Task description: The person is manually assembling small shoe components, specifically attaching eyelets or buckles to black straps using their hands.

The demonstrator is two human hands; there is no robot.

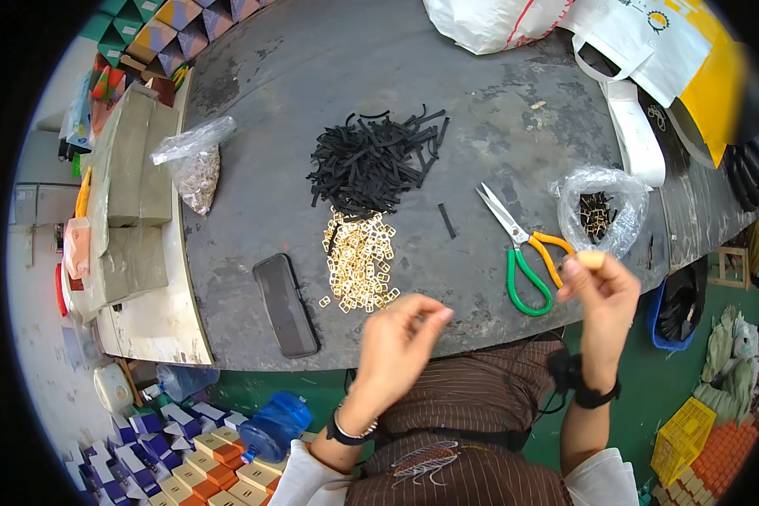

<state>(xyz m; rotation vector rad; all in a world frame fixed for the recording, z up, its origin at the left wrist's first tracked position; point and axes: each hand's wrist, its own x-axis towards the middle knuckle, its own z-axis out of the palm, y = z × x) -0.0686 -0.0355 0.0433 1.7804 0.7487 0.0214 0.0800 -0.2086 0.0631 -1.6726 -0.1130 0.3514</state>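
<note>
My left hand (403, 337) is raised over the near table edge with thumb and fingertips pinched together. Just beyond it lies a pile of small gold square buckles (361, 261). My right hand (600, 288) is held up to the right, its fingertips also pinched; anything between them is too small to see. It hovers beside scissors (523, 253) with one green and one orange handle loop. A heap of short black strips (375, 160) lies behind the buckles, and one loose black strip (447, 220) sits apart.
A dark phone (285, 304) lies left of the buckles. A clear bag of black and gold pieces (603, 211) sits at right, and a bag of silvery parts (196, 164) at left. White and yellow bags (649, 51) crowd the far right corner. Boxes (202, 460) and a blue jug (274, 422) are on the floor.
</note>
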